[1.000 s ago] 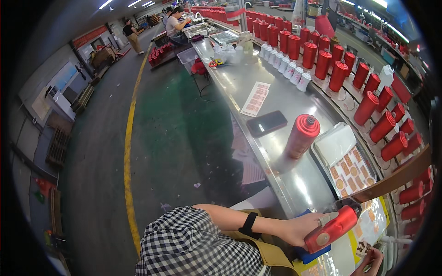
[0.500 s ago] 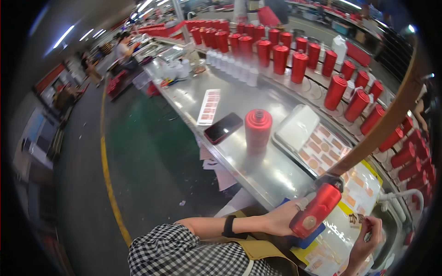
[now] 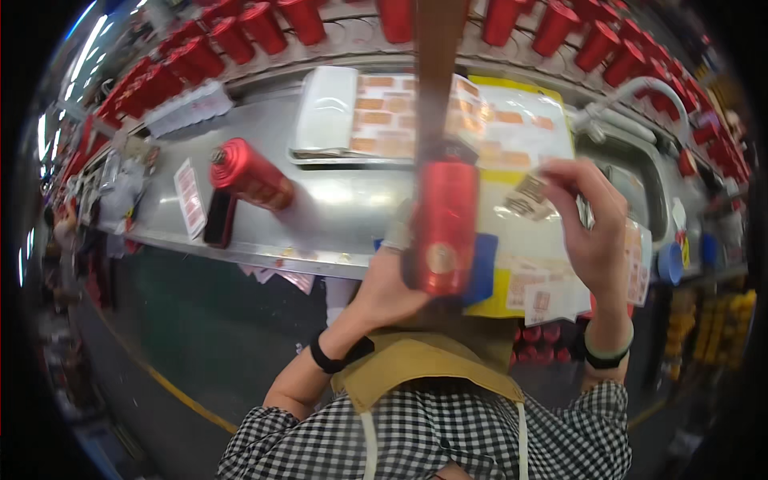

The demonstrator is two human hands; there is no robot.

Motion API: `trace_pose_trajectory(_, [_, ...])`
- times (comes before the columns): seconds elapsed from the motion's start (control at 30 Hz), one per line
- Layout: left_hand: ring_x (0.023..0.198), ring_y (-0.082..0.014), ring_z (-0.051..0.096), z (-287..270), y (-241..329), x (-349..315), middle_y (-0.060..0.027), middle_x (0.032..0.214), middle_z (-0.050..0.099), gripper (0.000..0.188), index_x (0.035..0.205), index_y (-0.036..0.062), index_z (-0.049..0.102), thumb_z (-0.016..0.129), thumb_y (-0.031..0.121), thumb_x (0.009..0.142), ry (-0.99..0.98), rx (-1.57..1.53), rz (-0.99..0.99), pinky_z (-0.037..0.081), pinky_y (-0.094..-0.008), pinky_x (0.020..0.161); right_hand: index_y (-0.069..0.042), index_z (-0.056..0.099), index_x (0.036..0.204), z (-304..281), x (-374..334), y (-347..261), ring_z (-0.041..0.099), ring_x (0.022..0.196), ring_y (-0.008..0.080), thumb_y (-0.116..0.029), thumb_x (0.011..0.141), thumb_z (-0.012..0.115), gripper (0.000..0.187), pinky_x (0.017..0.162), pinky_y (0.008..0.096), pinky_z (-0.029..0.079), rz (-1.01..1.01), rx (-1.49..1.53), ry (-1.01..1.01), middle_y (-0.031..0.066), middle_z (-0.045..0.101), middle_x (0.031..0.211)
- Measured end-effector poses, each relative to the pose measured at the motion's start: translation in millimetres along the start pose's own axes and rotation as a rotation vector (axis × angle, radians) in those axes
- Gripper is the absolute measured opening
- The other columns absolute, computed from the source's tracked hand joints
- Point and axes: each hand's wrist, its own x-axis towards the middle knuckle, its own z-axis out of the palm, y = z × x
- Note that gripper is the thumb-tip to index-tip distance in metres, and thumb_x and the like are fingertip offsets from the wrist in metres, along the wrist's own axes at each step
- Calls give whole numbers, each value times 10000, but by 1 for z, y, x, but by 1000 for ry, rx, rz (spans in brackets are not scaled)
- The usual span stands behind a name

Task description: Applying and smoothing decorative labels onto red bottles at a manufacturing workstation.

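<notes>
Red bottle [image 3: 448, 220] is gripped by left hand [image 3: 390, 286].
Printed film [image 3: 528, 200] is edge-pinched by right hand [image 3: 594, 228], probably so that most is left uncovered.

The left forearm [image 3: 298, 388] slants up and inward from the lower left; the left grip [image 3: 390, 290] is curled closed, its fingers partly hidden. The right forearm [image 3: 613, 324] rises nearly upright, the right grip [image 3: 596, 214] raised higher, thumb and forefinger pinched together.
</notes>
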Motion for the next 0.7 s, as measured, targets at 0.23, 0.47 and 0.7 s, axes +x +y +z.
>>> trace_pose_trajectory(0.23, [1442,-319,428,8,-22,-2,-237,1560,400,1152,1597,-32,182,899,93,703,9,71,134,342,-411,1194,19,658,1105,7,9,-4,632,845,120,41,930,618,181,766,263,494,124,333,-140,62,687,933])
trace_pose_trajectory(0.47, [1456,-324,401,1,-3,1,-203,1632,273,1259,1622,32,85,934,142,698,-87,69,67,331,-454,1202,27,626,1134,58,9,24,707,748,271,-22,962,609,180,709,353,540,222,363,-377,159,685,965])
trace_pose_trajectory(0.7, [1423,-267,424,8,1,33,-196,1592,319,946,1607,30,137,770,82,906,40,-461,-303,384,-412,1158,11,637,1120,72,7,31,706,831,264,-36,946,634,181,741,363,541,125,229,-273,164,676,966])
